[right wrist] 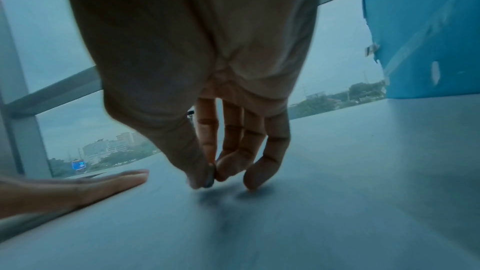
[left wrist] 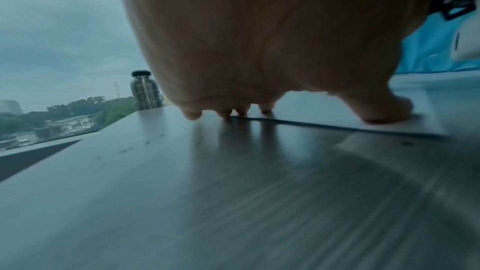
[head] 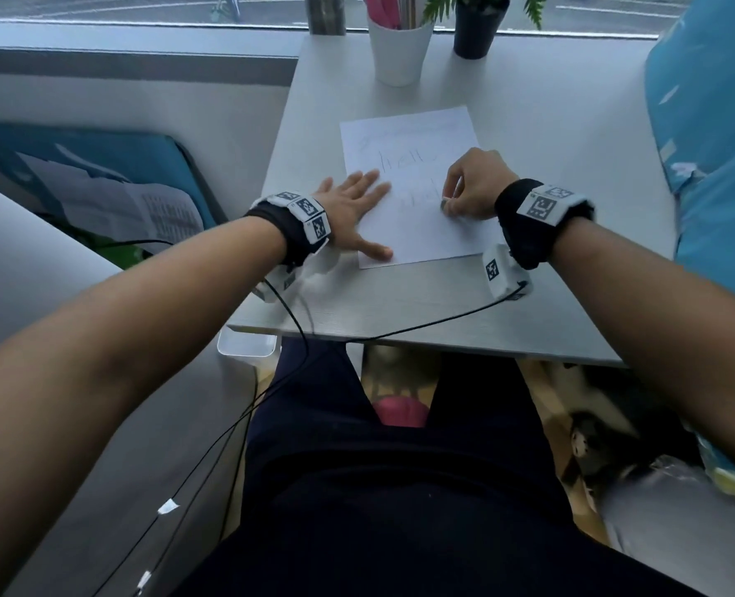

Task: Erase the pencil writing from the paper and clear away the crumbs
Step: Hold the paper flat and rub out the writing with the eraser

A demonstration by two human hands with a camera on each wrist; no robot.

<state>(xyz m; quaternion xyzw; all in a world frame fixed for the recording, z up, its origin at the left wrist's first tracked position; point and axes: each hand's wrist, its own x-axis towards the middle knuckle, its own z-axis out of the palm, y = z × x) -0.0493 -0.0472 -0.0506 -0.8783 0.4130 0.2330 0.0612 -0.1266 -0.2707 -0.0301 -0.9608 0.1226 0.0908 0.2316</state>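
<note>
A white sheet of paper (head: 417, 234) with faint pencil writing (head: 406, 159) lies on the grey table (head: 572, 252). My left hand (head: 353, 204) lies flat with spread fingers on the sheet's left edge, thumb near its bottom corner, holding it down. In the left wrist view the left fingertips (left wrist: 193, 115) and thumb press on the paper (left wrist: 337, 118). My right hand (head: 471, 187) pinches a small dark eraser (head: 443, 204) and presses it onto the lower line of writing. In the right wrist view the eraser (right wrist: 209, 176) shows between thumb and fingers, touching the sheet.
At the table's back stand a white cup (head: 398, 49) of pens and a black plant pot (head: 477, 30). A steel bottle (left wrist: 145, 91) stands by the window. A blue cloth (head: 710, 144) lies at the right. Cables (head: 400, 333) hang over the front edge.
</note>
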